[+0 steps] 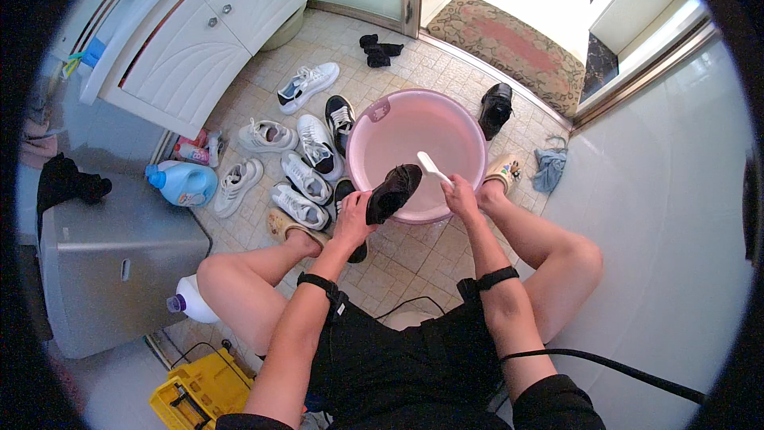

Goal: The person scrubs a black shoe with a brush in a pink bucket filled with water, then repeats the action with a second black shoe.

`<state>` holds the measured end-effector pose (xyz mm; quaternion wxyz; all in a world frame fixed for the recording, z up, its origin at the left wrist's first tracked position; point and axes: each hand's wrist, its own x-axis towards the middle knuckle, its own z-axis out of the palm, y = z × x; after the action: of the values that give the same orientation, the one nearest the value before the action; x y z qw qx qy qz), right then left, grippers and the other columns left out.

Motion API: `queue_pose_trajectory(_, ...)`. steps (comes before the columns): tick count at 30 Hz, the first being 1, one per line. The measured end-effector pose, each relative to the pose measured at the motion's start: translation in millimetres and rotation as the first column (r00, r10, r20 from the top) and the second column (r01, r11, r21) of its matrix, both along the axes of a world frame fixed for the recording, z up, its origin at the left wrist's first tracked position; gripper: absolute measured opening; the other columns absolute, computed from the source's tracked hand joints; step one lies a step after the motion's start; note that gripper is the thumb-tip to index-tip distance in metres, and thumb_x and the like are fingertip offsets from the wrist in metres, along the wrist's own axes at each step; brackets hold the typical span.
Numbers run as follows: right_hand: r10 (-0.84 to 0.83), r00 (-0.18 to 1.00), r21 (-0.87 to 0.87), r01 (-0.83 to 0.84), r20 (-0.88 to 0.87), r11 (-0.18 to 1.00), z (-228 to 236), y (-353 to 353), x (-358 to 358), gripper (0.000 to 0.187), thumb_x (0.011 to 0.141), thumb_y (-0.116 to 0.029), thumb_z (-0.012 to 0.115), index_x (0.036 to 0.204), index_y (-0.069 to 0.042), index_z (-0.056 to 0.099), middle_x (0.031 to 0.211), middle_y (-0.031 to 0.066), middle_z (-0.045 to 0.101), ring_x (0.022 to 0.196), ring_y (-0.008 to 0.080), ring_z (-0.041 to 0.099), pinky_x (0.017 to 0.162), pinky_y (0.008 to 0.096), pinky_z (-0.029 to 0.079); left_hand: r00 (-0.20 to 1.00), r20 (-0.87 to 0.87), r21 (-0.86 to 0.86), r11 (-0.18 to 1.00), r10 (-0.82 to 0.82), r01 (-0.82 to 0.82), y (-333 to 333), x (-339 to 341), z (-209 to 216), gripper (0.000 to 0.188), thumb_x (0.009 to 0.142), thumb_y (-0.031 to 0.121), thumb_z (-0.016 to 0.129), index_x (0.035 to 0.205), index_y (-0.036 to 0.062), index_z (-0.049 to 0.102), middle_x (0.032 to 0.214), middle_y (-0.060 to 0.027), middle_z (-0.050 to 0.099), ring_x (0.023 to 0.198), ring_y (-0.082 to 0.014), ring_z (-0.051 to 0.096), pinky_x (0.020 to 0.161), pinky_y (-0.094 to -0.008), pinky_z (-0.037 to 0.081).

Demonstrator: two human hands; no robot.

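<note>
Over the near part of a pink basin (481, 142), my left hand (352, 220) grips a black lace-up shoe (395, 193) by one end, its other end pointing up and to the right. My right hand (461, 196) is closed around the handle of a white brush (430, 164). The brush's head points up and left, a small gap from the shoe. Whether the basin holds water is hard to tell. Another black shoe (496, 110) rests on the floor beside the basin's right rim.
Several white sneakers (306, 175) crowd the floor left of the basin. A blue detergent bottle (183, 184) stands by the wall, a white bottle (197, 300) by my left leg. Black socks (379, 51) lie beyond the basin. A yellow case (203, 390) sits lower left; a blue-grey cloth (550, 169) lies right.
</note>
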<state>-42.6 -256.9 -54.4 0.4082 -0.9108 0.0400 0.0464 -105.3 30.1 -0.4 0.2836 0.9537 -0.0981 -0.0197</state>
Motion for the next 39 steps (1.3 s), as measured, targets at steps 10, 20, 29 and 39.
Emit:
queue_pose_trajectory(10,0.331,0.936,-0.138,-0.346,-0.121,0.928,79.5,20.4,6.1,0.029,0.089,-0.032,0.054,0.096,-0.007,0.068,0.087,0.0204,0.066,0.082,0.0391,0.063,0.073,0.0455,0.050,0.980,-0.175,0.032,0.996,0.091,-0.087,-6.3,15.4,2.1,0.078,0.060,0.016,0.081,0.127,0.0084,0.044,0.119,-0.0169,0.049,0.112,-0.0380,0.046,0.097,-0.0450,0.040)
queue_pose_trajectory(20,0.191,0.966,-0.338,-0.240,-0.172,0.910,33.2,28.3,23.3,0.032,0.091,-0.034,0.050,0.094,-0.005,0.063,0.082,0.0232,0.065,0.080,0.0417,0.063,0.072,0.0504,0.051,0.999,-0.051,0.003,1.000,-0.009,0.009,-7.0,6.4,-1.0,0.079,0.058,0.009,0.080,0.129,0.0052,0.043,0.121,-0.0157,0.048,0.115,-0.0370,0.044,0.101,-0.0432,0.038)
queue_pose_trajectory(29,0.359,0.913,-0.288,-0.403,-0.195,0.869,56.7,40.8,25.2,0.028,0.089,-0.028,0.050,0.091,-0.002,0.062,0.083,0.0235,0.064,0.082,0.0410,0.063,0.074,0.0493,0.050,0.999,-0.019,0.092,0.995,-0.030,0.032,-10.0,1.5,6.5,0.078,0.058,0.007,0.080,0.128,0.0086,0.045,0.123,-0.0151,0.046,0.118,-0.0353,0.043,0.100,-0.0426,0.039)
queue_pose_trajectory(39,0.262,0.943,-0.393,-0.325,-0.207,0.860,62.5,33.2,21.6,0.026,0.088,-0.027,0.051,0.088,-0.003,0.062,0.081,0.0228,0.065,0.080,0.0412,0.063,0.071,0.0501,0.050,0.994,0.030,0.125,0.987,-0.109,0.105,-19.9,4.6,9.6,0.079,0.056,0.003,0.078,0.127,0.0113,0.045,0.123,-0.0172,0.044,0.120,-0.0361,0.042,0.099,-0.0439,0.040)
